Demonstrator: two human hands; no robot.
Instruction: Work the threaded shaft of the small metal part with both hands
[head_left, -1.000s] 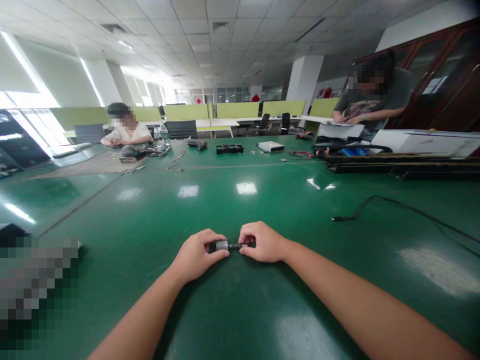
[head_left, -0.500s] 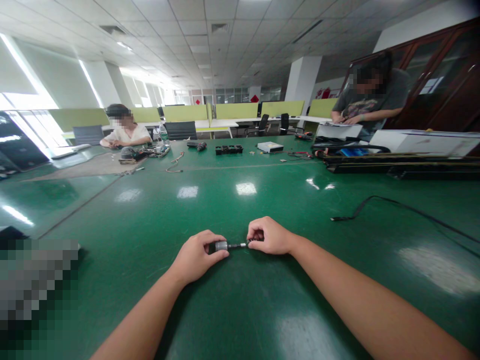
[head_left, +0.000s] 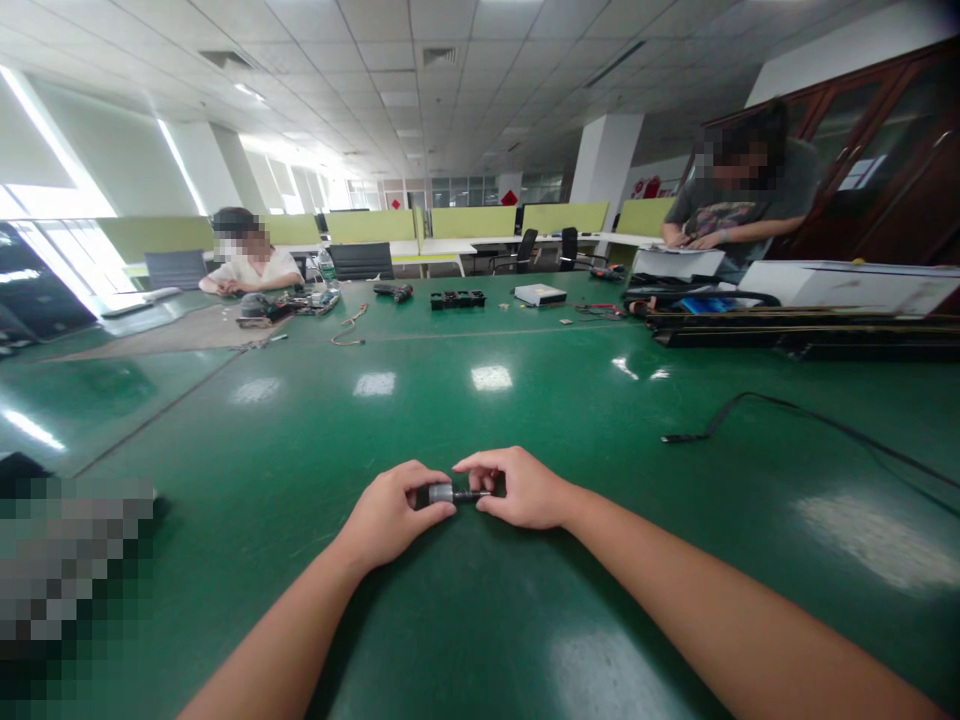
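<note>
My left hand (head_left: 391, 512) is wrapped round a small grey and black cylindrical tool (head_left: 442, 493) that lies sideways, low over the green table (head_left: 420, 420). A thin dark shaft (head_left: 469, 495) sticks out of the cylinder to the right. My right hand (head_left: 517, 488) is at the tip of this shaft, its thumb below and its index finger stretched above. Its curled fingers partly hide the shaft's end, and whether they grip it or something small cannot be made out.
A black cable (head_left: 720, 415) lies on the right. Along the far side are a black part (head_left: 457, 299), a white box (head_left: 540, 294), a drill-like tool (head_left: 394, 292) and stacked dark frames (head_left: 787, 325). One person sits far left; another stands far right.
My right hand has moved left along the shaft towards my left hand, and its index finger has stretched out. My left hand has stayed almost still round the tool.
</note>
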